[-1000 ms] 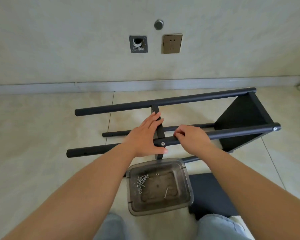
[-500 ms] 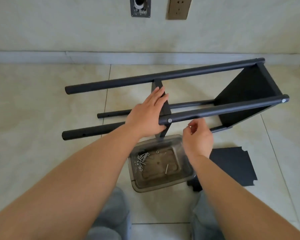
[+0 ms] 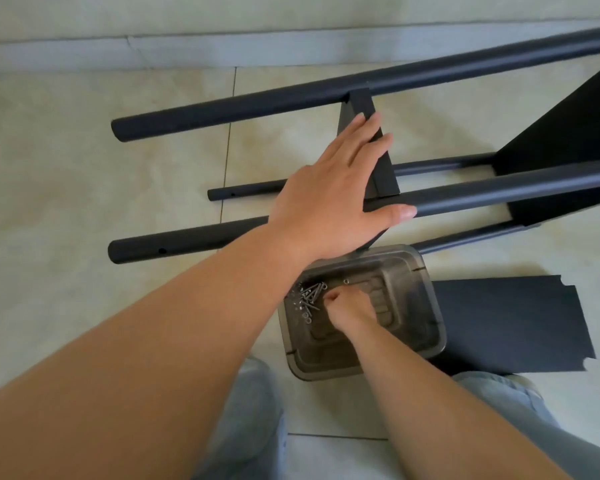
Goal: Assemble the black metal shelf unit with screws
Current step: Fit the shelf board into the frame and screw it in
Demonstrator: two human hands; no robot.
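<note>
Shelf frame (image 3: 361, 84) lies on its side on the floor, four black poles running left to right, one shelf panel fixed at the far right end (image 3: 568, 133). A second, middle panel (image 3: 378, 157) stands edge-up between the two upper poles.

Left hand (image 3: 333, 195) lies flat and spread over the middle panel and the near upper pole (image 3: 499, 188), fingers straight along the panel edge, thumb stretched along the pole. It steadies; it clasps nothing.

Just below the frame, nearer the person: smoky plastic tray (image 3: 426, 271) with a small heap of screws (image 3: 309, 294) in its left corner. Right hand (image 3: 350, 310) is down in the tray, fingers curled at the heap. Probably pinching a screw, but the fingertips hide it; cannot tell for sure.

Risks, as judged from here:
- Middle panel looks only partly fastened. If the steadying hand lifts or shifts, the panel may tip and its holes lose line with the pole.
- A screw could drop from the pinch and roll away across smooth tile.

Right of the tray, a loose black panel (image 3: 499, 323) lies flat. Floor is pale glossy tile (image 3: 84, 168), with a grey skirting board (image 3: 187, 50) beyond the frame. Jeans-clad knees at the bottom edge.
</note>
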